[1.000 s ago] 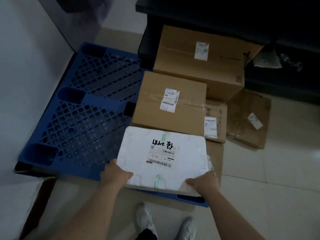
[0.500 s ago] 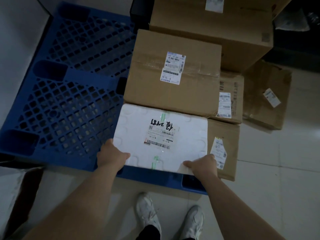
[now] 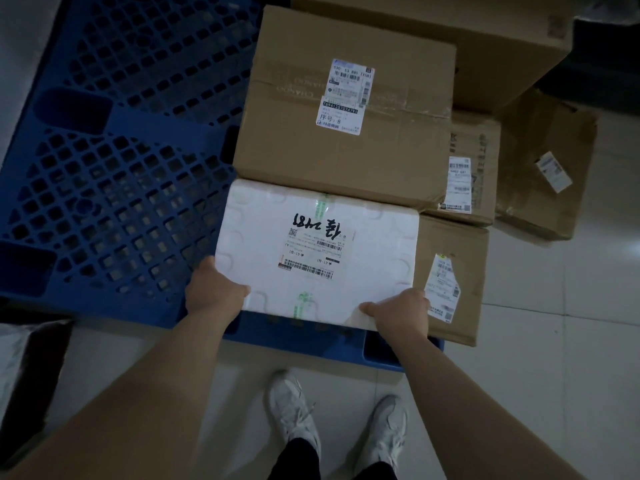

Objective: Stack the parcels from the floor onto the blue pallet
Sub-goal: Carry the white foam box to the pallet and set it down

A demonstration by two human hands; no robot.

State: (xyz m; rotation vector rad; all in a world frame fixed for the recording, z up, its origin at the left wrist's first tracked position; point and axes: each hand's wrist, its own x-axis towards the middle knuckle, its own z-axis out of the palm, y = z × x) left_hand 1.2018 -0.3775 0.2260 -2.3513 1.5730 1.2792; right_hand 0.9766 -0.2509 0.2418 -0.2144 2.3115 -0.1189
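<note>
A white foam parcel (image 3: 311, 237) with a label and black handwriting lies at the near right of the blue pallet (image 3: 114, 188), pressed against a brown carton (image 3: 346, 147) behind it. My left hand (image 3: 213, 292) grips its near left corner. My right hand (image 3: 398, 311) grips its near right corner. A lower brown carton (image 3: 450, 278) stands right of the white parcel, and another carton (image 3: 474, 168) behind that. A large carton (image 3: 485, 43) stands at the back. Whether the white parcel rests fully on the pallet is unclear.
A crumpled brown parcel (image 3: 543, 168) lies on the tiled floor at the right. My white shoes (image 3: 294, 414) stand just before the pallet's near edge. The pallet's left half shows bare grid. A dark object (image 3: 31, 368) sits at the lower left.
The white parcel has moved down and forward, coming to the near right of the pallet against the brown carton. My view has closed in and tilted down. Both hands keep their hold.
</note>
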